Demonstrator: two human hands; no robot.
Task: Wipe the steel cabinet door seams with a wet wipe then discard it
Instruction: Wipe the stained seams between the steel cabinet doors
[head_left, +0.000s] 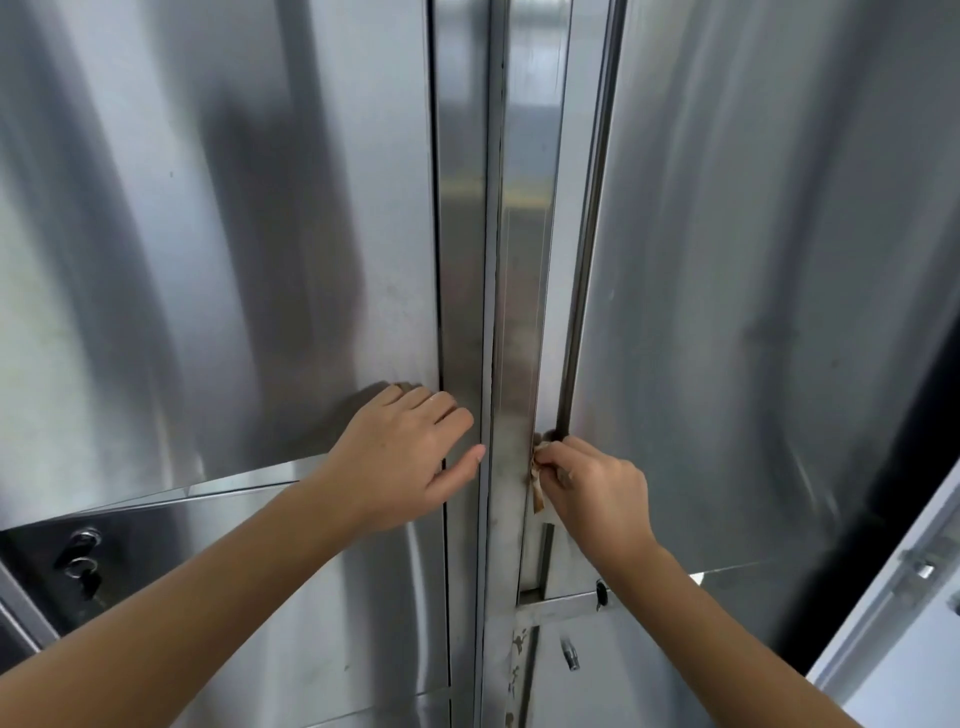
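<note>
Two tall steel cabinet doors fill the view, the left door (218, 234) and the right door (753, 260), with a vertical steel post (519, 260) and dark seams between them. My right hand (597, 493) pinches a soiled, brown-stained wet wipe (537, 480) against the post's right edge, beside the right door's seam (582, 312). My left hand (410, 457) rests flat on the left door's edge, fingers spread, thumb near the post, holding nothing.
Keys hang in a lock (80, 564) on a lower left door. A small lock (601, 592) and a latch (570, 653) sit below my right hand. Brown grime marks the post's lower part (517, 654). A pale panel with a latch (924, 571) stands at lower right.
</note>
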